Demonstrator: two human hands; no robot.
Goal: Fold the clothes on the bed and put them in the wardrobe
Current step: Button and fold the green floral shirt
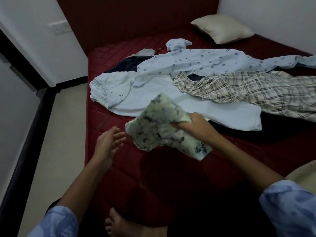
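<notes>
- Cloth in a green and white print with dark blotches, the folded garment (164,127) is a thick, soft bundle, blurred in the picture, held above the near part of the bed (153,177).
- The right hand (193,124) grasps the bundle at its right side, fingers curled into the fabric; a light blue sleeve (290,209) covers that forearm.
- The left hand (109,142) is released, fingers straight and spread, palm turned towards the bundle, just left of it and apart from it, with a ring on one finger.
- Beyond the bundle lies a pale blue shirt (153,93) spread flat, its collar bunched at the left.
- A light blue printed garment (205,62) stretches across farther back, and a cream plaid garment (256,89) lies at the right, overlapping the pale blue shirt.
- A small light blue piece (177,44) sits crumpled at the far side, with dark navy cloth (126,65) under the pile at the left.
- A cream pillow (222,29) rests at the far right corner against the wall.
- The left edge of the bed runs from far to near beside a strip of pale floor (56,151); the near red mattress surface shows bare quilting.
- A bare foot (118,223) shows at the near edge.
</notes>
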